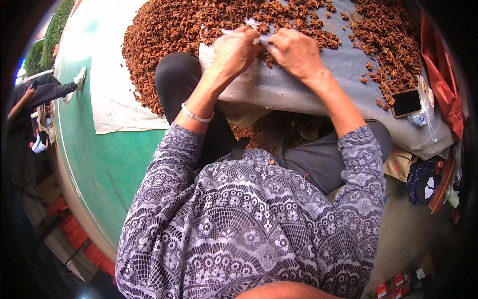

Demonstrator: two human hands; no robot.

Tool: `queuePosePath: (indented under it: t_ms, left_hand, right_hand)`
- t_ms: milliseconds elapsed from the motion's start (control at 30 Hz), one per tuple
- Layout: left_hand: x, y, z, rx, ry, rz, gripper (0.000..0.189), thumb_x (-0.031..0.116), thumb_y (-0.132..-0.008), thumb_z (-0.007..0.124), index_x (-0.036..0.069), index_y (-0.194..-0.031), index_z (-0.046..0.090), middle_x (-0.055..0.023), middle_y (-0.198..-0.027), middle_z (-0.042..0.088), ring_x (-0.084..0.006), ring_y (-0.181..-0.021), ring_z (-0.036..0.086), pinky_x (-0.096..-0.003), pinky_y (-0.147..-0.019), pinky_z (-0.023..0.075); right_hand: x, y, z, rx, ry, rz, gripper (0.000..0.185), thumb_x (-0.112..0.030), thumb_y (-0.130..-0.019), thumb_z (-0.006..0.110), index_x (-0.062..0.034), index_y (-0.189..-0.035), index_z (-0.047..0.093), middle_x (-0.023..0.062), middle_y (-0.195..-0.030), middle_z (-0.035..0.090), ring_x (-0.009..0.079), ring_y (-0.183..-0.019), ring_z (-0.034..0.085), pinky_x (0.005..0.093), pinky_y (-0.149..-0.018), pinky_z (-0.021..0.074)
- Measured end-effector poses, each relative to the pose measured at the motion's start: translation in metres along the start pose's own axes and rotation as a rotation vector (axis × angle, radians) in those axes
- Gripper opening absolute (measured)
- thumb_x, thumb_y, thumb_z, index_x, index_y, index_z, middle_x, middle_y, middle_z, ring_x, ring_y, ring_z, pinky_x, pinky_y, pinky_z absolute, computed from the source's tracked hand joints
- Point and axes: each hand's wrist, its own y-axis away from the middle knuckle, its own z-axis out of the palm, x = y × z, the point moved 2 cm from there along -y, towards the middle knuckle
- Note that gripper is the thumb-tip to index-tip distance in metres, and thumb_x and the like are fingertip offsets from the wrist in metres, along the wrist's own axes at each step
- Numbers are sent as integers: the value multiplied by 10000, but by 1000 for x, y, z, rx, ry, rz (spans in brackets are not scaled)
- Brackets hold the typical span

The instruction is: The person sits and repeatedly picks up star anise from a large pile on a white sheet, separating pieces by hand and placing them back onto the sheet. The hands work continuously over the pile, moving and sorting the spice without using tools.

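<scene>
A large heap of dried star anise [168, 41] spreads over pale sheeting in front of me. My left hand [236, 48] is at the near edge of the heap with its fingers curled; what lies between its fingertips is hidden. My right hand [294, 52] is just to the right of it, its fingers bent down over some star anise pods. Too little shows to tell whether it grips one. A few loose pods [269, 59] lie between the two hands on the translucent plastic sheet [317, 89]. Something white pokes out behind my left hand.
A second pile of star anise [392, 48] lies at the right, with a smartphone [407, 103] and a clear plastic bag [427, 112] beside it. A red bag [438, 74] stands at the right edge. Another person [48, 89] is on the green floor at the far left.
</scene>
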Motion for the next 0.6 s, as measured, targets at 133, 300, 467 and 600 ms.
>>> queuePosePath:
  t_ms: [133, 300, 467, 600]
  left_hand:
    - [-11, -4, 10, -35, 40, -85, 215, 233, -849, 770, 114, -1023, 725, -132, -1001, 700, -356, -926, 699, -459, -800, 554]
    - [-13, -7, -3, 142, 59, -142, 263, 247, -923, 755, 47, -1085, 703, -144, -823, 718, -284, -735, 719, -399, -662, 556]
    - [16, 4, 4, -142, 616, -299, 390, 262, -1033, 642, -21, -1298, 612, -103, -778, 725, -142, -602, 666, -303, -543, 540]
    - [37, -7, 19, -119, 1453, -505, 255, 219, -1028, 651, -16, -1122, 619, -106, -843, 702, -161, -617, 691, -282, -569, 603]
  right_hand:
    - [-15, -5, 15, -9, 73, -18, 85, -95, -877, 649, -25, -829, 653, 137, -816, 667, 302, -765, 729, 419, -666, 602]
    - [-24, 7, 8, 2, 182, -93, 15, -19, -833, 626, -6, -825, 628, 147, -804, 665, 313, -761, 718, 412, -673, 601]
    - [-1, 14, 0, 136, -199, 117, 39, -40, -833, 656, -57, -860, 678, 102, -813, 693, 273, -722, 703, 380, -665, 584]
    - [-4, 8, -32, 300, -572, 290, 135, -89, -809, 715, -45, -933, 747, 99, -845, 753, 190, -717, 730, 316, -656, 583]
